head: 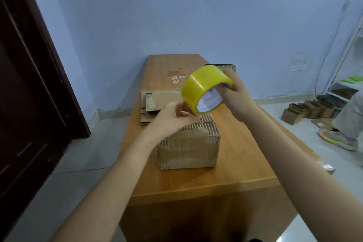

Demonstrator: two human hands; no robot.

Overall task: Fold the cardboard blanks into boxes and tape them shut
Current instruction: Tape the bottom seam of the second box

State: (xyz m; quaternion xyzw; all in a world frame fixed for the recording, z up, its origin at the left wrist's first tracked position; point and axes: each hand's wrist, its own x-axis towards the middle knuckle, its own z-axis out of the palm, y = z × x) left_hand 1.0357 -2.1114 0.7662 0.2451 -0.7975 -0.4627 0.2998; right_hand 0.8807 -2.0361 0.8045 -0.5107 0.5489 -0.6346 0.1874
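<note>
A folded cardboard box [188, 149] stands on the wooden table [225, 175], its top flaps closed. Above it my right hand [235, 94] grips a yellow roll of tape [202, 88], fingers hooked through its core. My left hand [174, 118] hovers over the box's top left edge and pinches at the lower rim of the roll, fingers curled; whether it holds the tape end I cannot tell. A stack of flat cardboard blanks [157, 102] lies behind the box on the left.
Another cardboard piece [224, 67] sits at the table's far right. Several folded boxes [306, 112] stand on the floor at right, next to a person's shoe [337, 139] and a white shelf [345, 84]. A dark door [29, 84] is at left.
</note>
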